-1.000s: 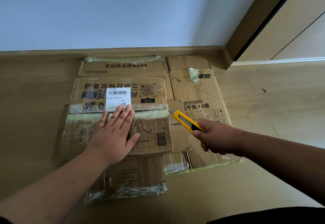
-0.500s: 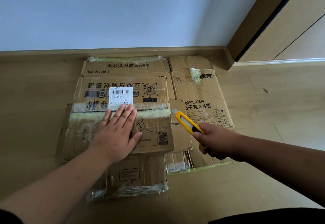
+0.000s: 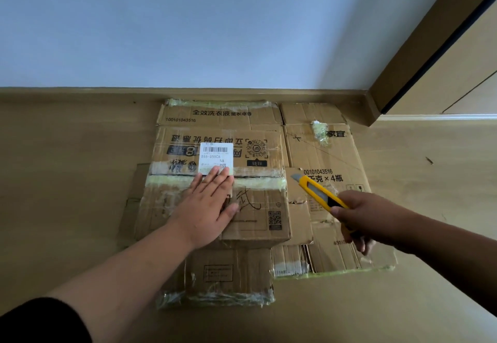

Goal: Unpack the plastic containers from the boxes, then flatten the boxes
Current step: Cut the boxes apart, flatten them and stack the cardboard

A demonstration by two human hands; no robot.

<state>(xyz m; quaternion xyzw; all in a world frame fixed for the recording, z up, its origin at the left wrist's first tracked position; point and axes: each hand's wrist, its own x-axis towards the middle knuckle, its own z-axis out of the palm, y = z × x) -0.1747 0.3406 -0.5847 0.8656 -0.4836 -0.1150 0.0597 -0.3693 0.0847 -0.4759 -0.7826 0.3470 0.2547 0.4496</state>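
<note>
Evidently stiff, the taped box [image 3: 215,202] is pressed flat by the left hand [image 3: 207,208]; the knife [image 3: 317,192] is gripped by the right hand [image 3: 360,216].

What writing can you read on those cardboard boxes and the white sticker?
"855-855CA" and "NA": white shipping label.
"全效洗衣液" and "100101043516": far flattened box.
"家宜", "00101043516", "千克 × 4瓶": right flattened box.
Handwritten "武": taped box under the left hand.
Upside-down print by the label, QR codes, small panels: unreadable.

Pale blue-grey painted wall [image 3: 188,25] beyond both hands; tan wooden skirting board [image 3: 80,92] below it; light wood-plank floor [image 3: 430,208]; tan door frame [image 3: 430,46] up right.
</note>
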